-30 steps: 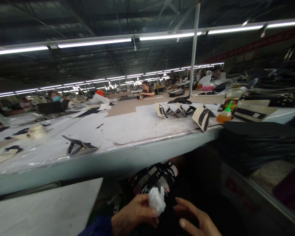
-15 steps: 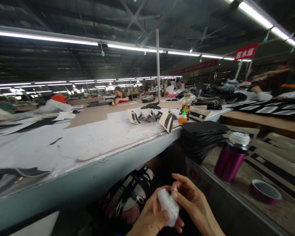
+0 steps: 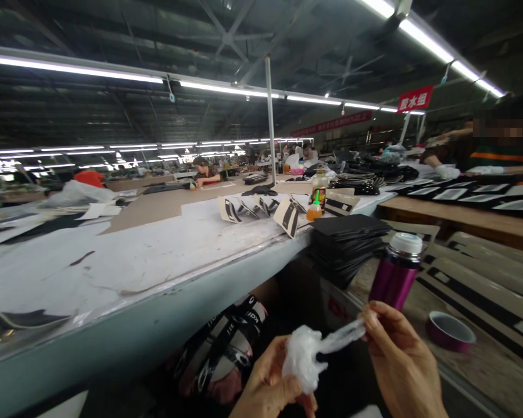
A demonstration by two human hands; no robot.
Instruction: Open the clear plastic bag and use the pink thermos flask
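Note:
My left hand (image 3: 273, 377) is closed around a bunched white plastic bag (image 3: 304, 357), low in the middle of the view. A thin twisted strip of the same plastic stretches to the right, and my right hand (image 3: 398, 354) pinches its end between thumb and fingers. What the bag contains, if anything, cannot be made out. Just beyond my right hand stands a purple thermos (image 3: 396, 273) with a white top. The thermos cup (image 3: 451, 332), purple outside and pale inside, sits to the right of the hand.
A long white-covered table (image 3: 135, 244) runs along the left, bearing curled beige pieces (image 3: 286, 216) and a small orange glue bottle (image 3: 315, 209). Stacked black sheets (image 3: 348, 241) stand at the right bench. Below the table is a patterned bundle (image 3: 226, 348). A co-worker (image 3: 501, 145) is at far right.
My right hand has moved right, away from the left, drawing out a strip of the plastic bag. My left hand keeps its hold. The camera has turned slightly right.

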